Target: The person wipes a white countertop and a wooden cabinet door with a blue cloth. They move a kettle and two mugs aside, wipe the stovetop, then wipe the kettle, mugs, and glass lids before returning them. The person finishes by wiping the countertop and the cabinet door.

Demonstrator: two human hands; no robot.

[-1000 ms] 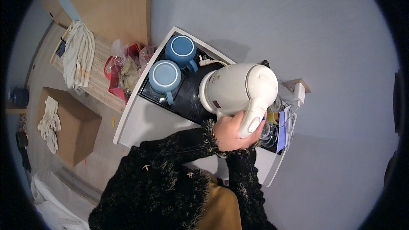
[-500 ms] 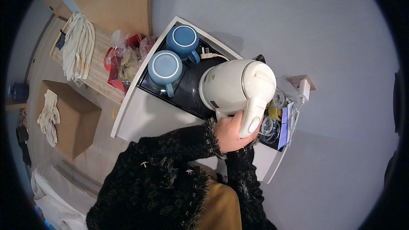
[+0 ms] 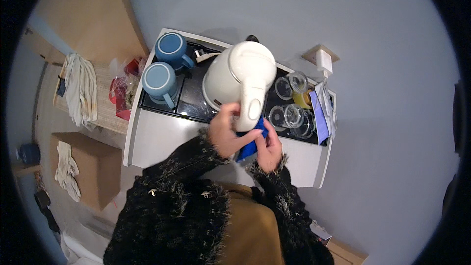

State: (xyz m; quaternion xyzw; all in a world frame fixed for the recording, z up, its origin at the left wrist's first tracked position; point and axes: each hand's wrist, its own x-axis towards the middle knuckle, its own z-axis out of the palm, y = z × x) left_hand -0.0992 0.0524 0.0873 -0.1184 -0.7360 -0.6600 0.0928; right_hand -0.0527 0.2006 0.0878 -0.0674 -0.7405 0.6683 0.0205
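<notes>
A white electric kettle [image 3: 230, 73] stands on the black tray [image 3: 189, 105], its handle toward me. Just below the handle, both hands are closed on a crumpled blue cloth [image 3: 246, 153]. My left hand [image 3: 224, 135] is at the cloth's left side, with fingertips beside the handle; I cannot tell if they touch it. My right hand [image 3: 269, 152] pinches the cloth from the right, thumb close to my left thumb. Two upside-down blue mugs [image 3: 170, 45] [image 3: 158, 81] are left of the kettle. Clear glasses [image 3: 293, 115] sit to its right.
The white raised-rim stand [image 3: 128, 142] holds the tray and purple papers [image 3: 320, 118]. A charger [image 3: 324, 60] is in the wall socket. At left are a wooden surface [image 3: 105, 113] with white fabric [image 3: 78, 86] and red packaging, and a cardboard box [image 3: 100, 172] with white gloves [image 3: 66, 169].
My hands, earlier bunched at the kettle's handle, are lower and slightly apart, with the blue cloth now showing between them. The whole view has shifted, showing more glasses right of the kettle.
</notes>
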